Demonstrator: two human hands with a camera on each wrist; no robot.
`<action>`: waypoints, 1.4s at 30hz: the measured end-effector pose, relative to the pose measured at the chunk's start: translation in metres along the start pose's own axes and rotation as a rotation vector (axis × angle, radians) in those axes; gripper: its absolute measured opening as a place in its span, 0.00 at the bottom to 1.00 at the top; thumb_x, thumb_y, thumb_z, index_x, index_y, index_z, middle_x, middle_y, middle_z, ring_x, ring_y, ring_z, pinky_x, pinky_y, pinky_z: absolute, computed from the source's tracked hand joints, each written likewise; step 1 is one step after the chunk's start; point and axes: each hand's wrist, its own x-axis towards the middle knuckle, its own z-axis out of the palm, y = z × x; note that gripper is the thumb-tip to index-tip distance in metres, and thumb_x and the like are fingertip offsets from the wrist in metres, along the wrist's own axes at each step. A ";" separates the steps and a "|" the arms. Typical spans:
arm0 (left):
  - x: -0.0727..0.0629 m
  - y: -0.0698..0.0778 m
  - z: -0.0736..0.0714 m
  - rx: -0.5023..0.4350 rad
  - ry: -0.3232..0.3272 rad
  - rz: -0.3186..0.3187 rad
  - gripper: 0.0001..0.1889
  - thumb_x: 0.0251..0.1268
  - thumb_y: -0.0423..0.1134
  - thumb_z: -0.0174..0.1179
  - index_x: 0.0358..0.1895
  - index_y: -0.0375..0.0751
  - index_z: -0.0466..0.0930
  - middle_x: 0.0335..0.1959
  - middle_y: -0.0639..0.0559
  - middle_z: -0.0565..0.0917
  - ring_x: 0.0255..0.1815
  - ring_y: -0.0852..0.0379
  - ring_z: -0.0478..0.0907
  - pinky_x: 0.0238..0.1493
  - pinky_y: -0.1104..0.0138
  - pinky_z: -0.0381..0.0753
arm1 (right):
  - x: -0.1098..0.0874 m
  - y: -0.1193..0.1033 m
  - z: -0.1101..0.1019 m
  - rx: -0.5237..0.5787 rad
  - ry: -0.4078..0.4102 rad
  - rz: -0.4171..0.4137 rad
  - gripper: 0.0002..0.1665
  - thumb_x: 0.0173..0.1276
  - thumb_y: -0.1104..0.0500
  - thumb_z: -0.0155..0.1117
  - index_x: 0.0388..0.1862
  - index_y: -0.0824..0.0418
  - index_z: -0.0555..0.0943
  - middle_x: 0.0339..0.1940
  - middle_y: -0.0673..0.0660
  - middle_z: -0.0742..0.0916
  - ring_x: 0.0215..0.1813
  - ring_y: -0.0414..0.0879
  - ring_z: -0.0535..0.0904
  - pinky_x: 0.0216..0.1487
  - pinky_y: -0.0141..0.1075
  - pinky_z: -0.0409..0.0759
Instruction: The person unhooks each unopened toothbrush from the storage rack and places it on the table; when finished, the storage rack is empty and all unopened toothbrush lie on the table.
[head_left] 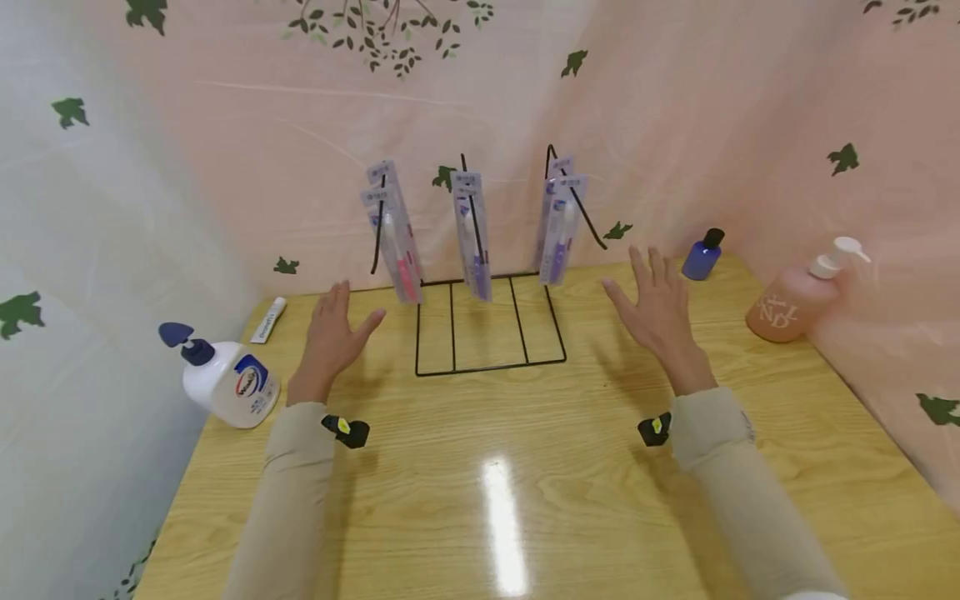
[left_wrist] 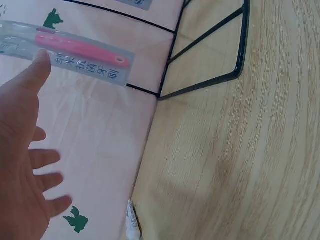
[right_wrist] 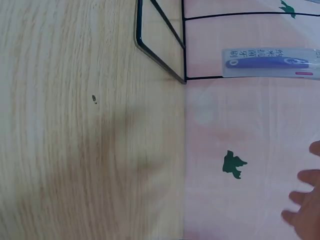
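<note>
A black wire display rack (head_left: 491, 367) stands at the back of the wooden table, with packaged toothbrushes on its three hooks. Pink-handled toothbrushes (head_left: 403, 271) hang on the left hook, purple ones (head_left: 480, 271) in the middle, and more purple ones (head_left: 558, 250) on the right. My left hand (head_left: 333, 337) is left of the rack, fingers spread and holding nothing; in the left wrist view its thumb overlaps a pink toothbrush pack (left_wrist: 85, 52). To the right of the rack my right hand (head_left: 656, 312) is spread too, also holding nothing, below a purple toothbrush pack (right_wrist: 270, 62) in the right wrist view.
A white pump bottle (head_left: 232, 383) stands at the left edge, with a small toothpaste tube (head_left: 268, 321) behind it. At the right are a small blue bottle (head_left: 702, 257) and a pink pump bottle (head_left: 793, 304). Leaf-patterned cloth (head_left: 315, 125) hangs behind the table.
</note>
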 end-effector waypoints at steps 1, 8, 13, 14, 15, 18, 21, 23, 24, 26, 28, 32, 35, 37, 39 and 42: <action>-0.001 -0.001 0.000 -0.045 0.004 0.014 0.47 0.68 0.68 0.40 0.77 0.39 0.37 0.77 0.35 0.45 0.76 0.34 0.42 0.72 0.39 0.46 | -0.001 0.001 0.000 0.038 0.034 -0.026 0.46 0.71 0.30 0.41 0.79 0.48 0.44 0.80 0.61 0.47 0.78 0.64 0.39 0.71 0.67 0.39; -0.011 -0.002 0.009 -0.323 -0.027 0.061 0.34 0.70 0.57 0.51 0.70 0.38 0.62 0.68 0.38 0.69 0.67 0.40 0.66 0.65 0.47 0.69 | -0.016 0.006 0.005 0.335 0.275 -0.262 0.29 0.68 0.56 0.62 0.66 0.62 0.71 0.60 0.65 0.77 0.60 0.59 0.72 0.62 0.51 0.71; -0.014 -0.005 0.031 -0.432 -0.101 0.088 0.32 0.68 0.52 0.57 0.70 0.40 0.65 0.68 0.42 0.69 0.68 0.43 0.66 0.68 0.50 0.68 | -0.025 -0.013 0.016 0.459 0.365 -0.433 0.22 0.60 0.72 0.65 0.54 0.67 0.79 0.47 0.65 0.83 0.49 0.55 0.78 0.54 0.30 0.76; -0.015 -0.005 0.036 -0.451 -0.113 0.091 0.31 0.68 0.50 0.58 0.69 0.40 0.65 0.68 0.42 0.69 0.69 0.43 0.65 0.68 0.50 0.67 | -0.026 -0.020 0.018 0.480 0.365 -0.458 0.22 0.58 0.74 0.65 0.53 0.69 0.79 0.46 0.66 0.83 0.48 0.56 0.78 0.53 0.29 0.76; -0.015 -0.005 0.042 -0.466 -0.123 0.092 0.31 0.68 0.48 0.58 0.69 0.40 0.65 0.69 0.43 0.69 0.69 0.43 0.65 0.68 0.50 0.67 | -0.028 -0.030 0.019 0.496 0.361 -0.482 0.21 0.58 0.76 0.65 0.52 0.70 0.79 0.45 0.67 0.83 0.48 0.57 0.78 0.52 0.30 0.76; -0.016 -0.006 0.059 -0.479 -0.151 0.092 0.30 0.67 0.45 0.60 0.70 0.40 0.65 0.69 0.42 0.68 0.70 0.42 0.65 0.68 0.49 0.66 | -0.033 -0.060 0.021 0.535 0.343 -0.546 0.19 0.56 0.79 0.63 0.49 0.75 0.78 0.43 0.70 0.82 0.45 0.60 0.78 0.49 0.40 0.78; -0.016 -0.010 0.074 -0.451 -0.180 0.074 0.31 0.66 0.46 0.60 0.71 0.45 0.64 0.71 0.45 0.66 0.72 0.44 0.62 0.71 0.50 0.62 | -0.036 -0.088 0.027 0.564 0.305 -0.601 0.18 0.56 0.79 0.62 0.48 0.77 0.77 0.42 0.71 0.82 0.44 0.61 0.78 0.47 0.45 0.79; -0.017 -0.013 0.082 -0.425 -0.198 0.059 0.32 0.66 0.48 0.60 0.72 0.49 0.63 0.73 0.46 0.63 0.74 0.46 0.58 0.73 0.50 0.57 | -0.036 -0.102 0.035 0.579 0.267 -0.627 0.18 0.56 0.79 0.63 0.48 0.77 0.77 0.42 0.70 0.82 0.44 0.61 0.78 0.48 0.47 0.78; -0.017 -0.014 0.085 -0.412 -0.204 0.051 0.32 0.66 0.49 0.60 0.72 0.51 0.63 0.74 0.47 0.61 0.75 0.47 0.55 0.74 0.50 0.54 | -0.034 -0.106 0.043 0.588 0.245 -0.640 0.19 0.56 0.78 0.63 0.48 0.77 0.77 0.42 0.70 0.82 0.45 0.61 0.78 0.48 0.48 0.78; -0.016 -0.017 0.089 -0.379 -0.206 0.062 0.32 0.65 0.50 0.60 0.72 0.53 0.63 0.75 0.45 0.58 0.76 0.45 0.53 0.75 0.49 0.52 | -0.029 -0.113 0.060 0.602 0.199 -0.657 0.20 0.57 0.77 0.64 0.50 0.76 0.76 0.43 0.69 0.82 0.46 0.61 0.78 0.49 0.48 0.78; -0.014 -0.019 0.091 -0.332 -0.200 0.090 0.32 0.65 0.50 0.61 0.72 0.52 0.64 0.76 0.41 0.56 0.76 0.40 0.53 0.74 0.46 0.51 | -0.023 -0.120 0.076 0.624 0.159 -0.665 0.22 0.57 0.76 0.65 0.52 0.74 0.76 0.44 0.68 0.82 0.47 0.60 0.78 0.50 0.50 0.78; -0.012 -0.023 0.092 -0.276 -0.179 0.141 0.32 0.65 0.49 0.62 0.71 0.49 0.66 0.74 0.36 0.58 0.73 0.35 0.55 0.72 0.42 0.52 | -0.012 -0.141 0.103 0.663 0.082 -0.638 0.23 0.62 0.69 0.65 0.56 0.69 0.75 0.48 0.63 0.82 0.52 0.55 0.78 0.55 0.47 0.78; -0.011 -0.025 0.092 -0.276 -0.169 0.154 0.31 0.64 0.49 0.62 0.70 0.48 0.67 0.73 0.37 0.60 0.74 0.36 0.56 0.72 0.42 0.53 | -0.004 -0.162 0.116 0.688 0.022 -0.591 0.24 0.66 0.63 0.63 0.60 0.66 0.73 0.52 0.61 0.81 0.55 0.53 0.77 0.58 0.43 0.77; -0.010 -0.025 0.092 -0.273 -0.164 0.161 0.31 0.64 0.49 0.62 0.70 0.48 0.68 0.73 0.38 0.61 0.74 0.37 0.56 0.72 0.42 0.54 | 0.002 -0.176 0.123 0.694 -0.006 -0.548 0.25 0.68 0.60 0.62 0.62 0.65 0.72 0.55 0.60 0.80 0.57 0.53 0.76 0.60 0.42 0.76; -0.009 -0.026 0.093 -0.263 -0.165 0.163 0.31 0.64 0.50 0.62 0.70 0.48 0.68 0.73 0.39 0.61 0.74 0.37 0.56 0.72 0.43 0.54 | 0.009 -0.188 0.132 0.692 -0.016 -0.510 0.26 0.70 0.57 0.60 0.64 0.65 0.70 0.58 0.61 0.79 0.59 0.53 0.75 0.61 0.43 0.75; -0.010 -0.025 0.093 -0.253 -0.174 0.157 0.31 0.65 0.49 0.61 0.70 0.48 0.67 0.74 0.41 0.61 0.75 0.38 0.55 0.72 0.43 0.54 | 0.020 -0.202 0.144 0.687 -0.008 -0.451 0.29 0.71 0.53 0.59 0.66 0.64 0.68 0.60 0.62 0.77 0.62 0.51 0.73 0.64 0.44 0.73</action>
